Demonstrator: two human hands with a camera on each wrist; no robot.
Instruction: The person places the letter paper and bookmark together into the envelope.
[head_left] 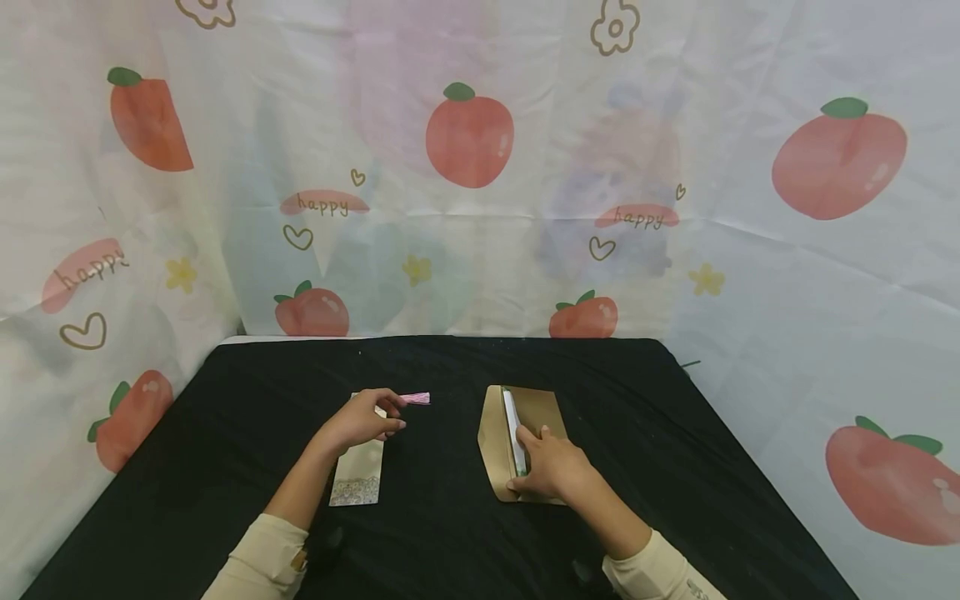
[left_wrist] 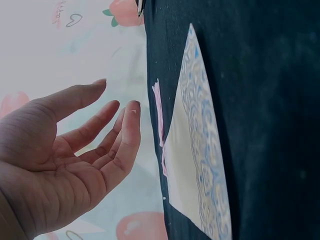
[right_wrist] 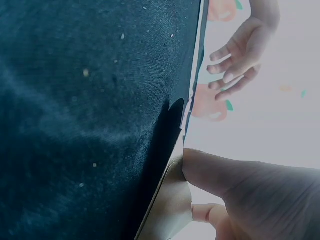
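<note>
A cream bookmark (head_left: 358, 467) with a patterned lace-like band at one end and a pink tassel (head_left: 417, 398) lies on the black cloth. My left hand (head_left: 369, 419) hovers over its upper part, fingers loosely bent, with nothing between them; the left wrist view shows a gap between this hand and the bookmark (left_wrist: 182, 170). To the right, a tan envelope (head_left: 492, 433) lies with its flap opened to the left. A white card-like piece (head_left: 513, 421) shows in its mouth. My right hand (head_left: 553, 462) grips the envelope near its mouth, thumb at the lower edge; part of the envelope is hidden beneath it.
Black cloth (head_left: 442, 550) covers the table. White curtains (head_left: 525, 167) printed with fruit, hearts and flowers stand behind it and along both sides. A small dark thin object (head_left: 692, 363) shows by the table's far right edge.
</note>
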